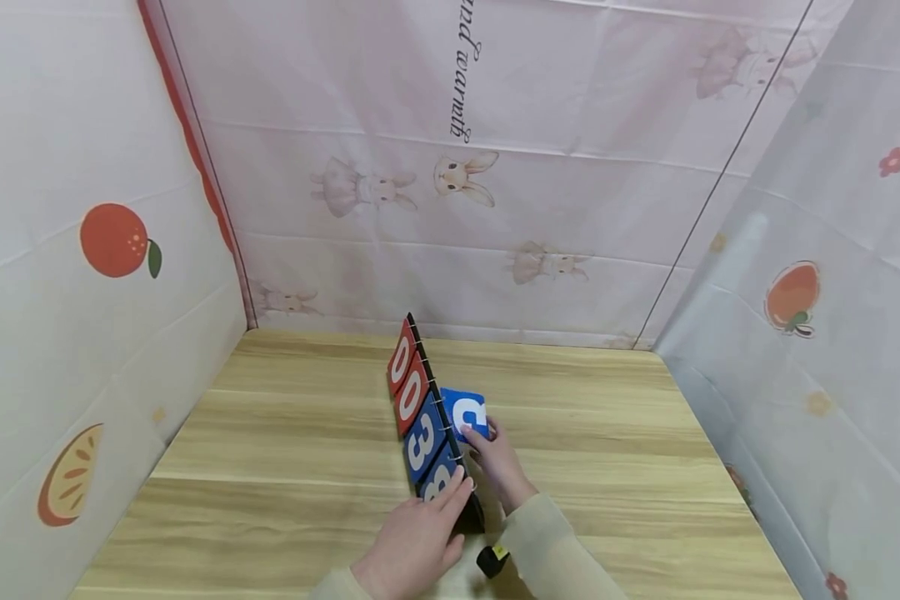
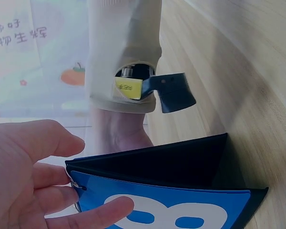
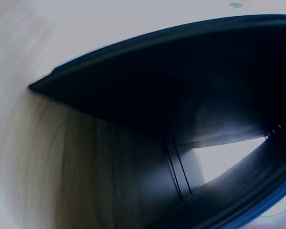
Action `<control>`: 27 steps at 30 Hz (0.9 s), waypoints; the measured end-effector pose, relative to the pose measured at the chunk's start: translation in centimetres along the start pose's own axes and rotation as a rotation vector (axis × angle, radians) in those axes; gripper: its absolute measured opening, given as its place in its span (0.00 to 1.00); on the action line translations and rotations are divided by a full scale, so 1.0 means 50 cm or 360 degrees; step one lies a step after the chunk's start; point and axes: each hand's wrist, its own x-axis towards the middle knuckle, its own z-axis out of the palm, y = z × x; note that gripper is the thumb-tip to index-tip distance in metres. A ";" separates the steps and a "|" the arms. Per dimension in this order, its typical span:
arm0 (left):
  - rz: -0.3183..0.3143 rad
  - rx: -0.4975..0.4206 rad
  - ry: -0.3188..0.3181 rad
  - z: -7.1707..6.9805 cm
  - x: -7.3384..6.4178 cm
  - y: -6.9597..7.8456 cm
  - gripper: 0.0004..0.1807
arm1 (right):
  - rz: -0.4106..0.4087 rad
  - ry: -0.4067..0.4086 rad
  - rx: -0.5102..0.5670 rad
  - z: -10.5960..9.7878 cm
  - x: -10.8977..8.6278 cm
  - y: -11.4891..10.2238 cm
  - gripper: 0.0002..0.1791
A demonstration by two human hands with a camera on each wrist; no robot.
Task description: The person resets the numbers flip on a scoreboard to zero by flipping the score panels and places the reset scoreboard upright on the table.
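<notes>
A black tent-shaped flip scoreboard stands on the table, its cards hung from metal rings along the top ridge. Two red cards showing 0 and two blue cards showing 3 and 8 face left. My right hand pinches a raised blue number card on the far right side, thumb on its printed face. At the near end, my left hand rests on the ridge with fingers extended, one lying over the blue 8 card. The right wrist view looks into the scoreboard's dark hollow, with the right hand out of sight.
A black device with a yellow label sticks out from the right sleeve. The wood-grain table is enclosed by printed cloth at the back and on both sides.
</notes>
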 end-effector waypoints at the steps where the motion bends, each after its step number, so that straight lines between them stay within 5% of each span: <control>1: -0.0001 -0.0001 -0.0002 0.000 0.001 0.000 0.33 | 0.0002 0.0022 0.0123 -0.001 0.002 -0.001 0.42; 4: -0.0005 0.0004 -0.0010 -0.001 0.002 -0.002 0.33 | 0.0015 0.0062 0.0462 -0.003 0.008 -0.005 0.40; 14: -0.0005 0.0020 -0.0011 0.000 0.007 -0.008 0.33 | 0.0064 0.0066 0.0974 -0.006 0.005 -0.036 0.42; 22: 0.0000 -0.0005 -0.0008 -0.003 0.008 -0.012 0.32 | -0.0084 0.0013 0.0986 0.010 -0.003 -0.067 0.31; 27: -0.0003 -0.0028 -0.0031 -0.003 0.011 -0.017 0.32 | -0.0176 -0.0262 0.0633 0.024 -0.015 -0.085 0.34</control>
